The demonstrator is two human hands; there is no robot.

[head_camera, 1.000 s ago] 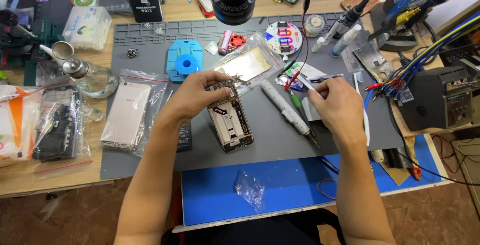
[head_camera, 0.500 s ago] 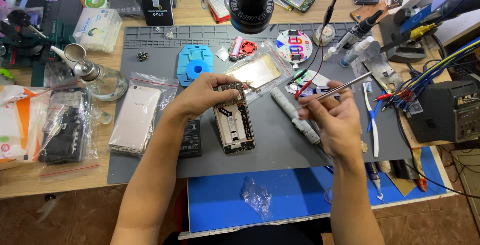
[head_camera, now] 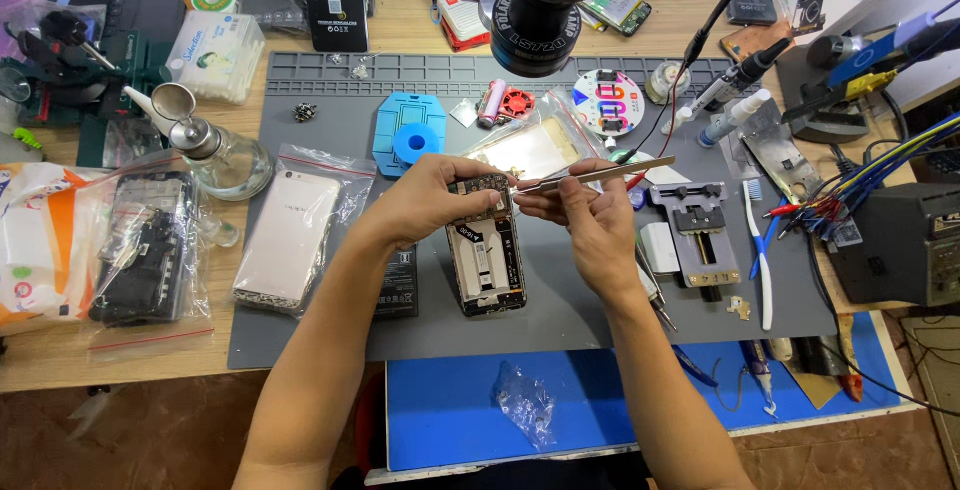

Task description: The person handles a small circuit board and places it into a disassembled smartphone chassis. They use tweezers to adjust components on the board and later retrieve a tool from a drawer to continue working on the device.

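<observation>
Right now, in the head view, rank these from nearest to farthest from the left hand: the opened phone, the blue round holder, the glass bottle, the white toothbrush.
From the left hand:
1. Opened phone, touching its fingers.
2. Blue round holder, just above.
3. Glass bottle, off to the left.
4. White toothbrush, far right, beyond the right hand.

Cluttered wooden workbench, brown tiled floor

An opened phone lies mid-mat on the surface, under the microscope head. Left of it lies a bagged phone, further left a bagged frame. Right of it sits a clamp fixture, then a toothbrush.
</observation>
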